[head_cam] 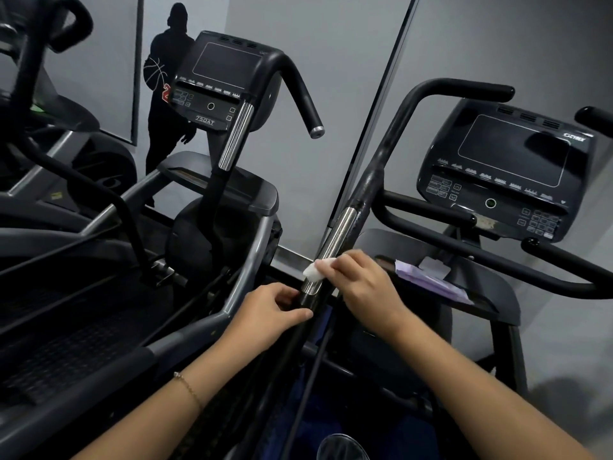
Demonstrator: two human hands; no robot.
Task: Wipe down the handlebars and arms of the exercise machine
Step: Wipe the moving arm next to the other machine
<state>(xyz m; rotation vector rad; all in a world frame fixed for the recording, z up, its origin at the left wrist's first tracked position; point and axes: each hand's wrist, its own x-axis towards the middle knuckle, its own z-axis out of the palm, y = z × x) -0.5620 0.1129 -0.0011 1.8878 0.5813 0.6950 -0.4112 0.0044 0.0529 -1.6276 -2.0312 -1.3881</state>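
Pressing a small white wipe point(313, 271) against the chrome sleeve point(331, 244) of the machine's moving arm point(374, 174), the right hand point(361, 280) has its fingers curled closed around the wad, pinning it to the lower end of the shiny section. The left hand point(268, 310) sits just below, thumb and fingers wrapped round the black part of the same arm, closed on the tube right under the chrome. A thin gold bracelet point(187, 388) circles the left wrist. The arm rises up and to the right from the hands, bending into a black handlebar point(464, 88) above the console point(507, 171) of the near machine. A purple cloth or packet point(428, 277) lies on the tray below that console, to the right of the right hand. A second machine's console point(215, 84) stands to the left against the grey wall point(331, 61).
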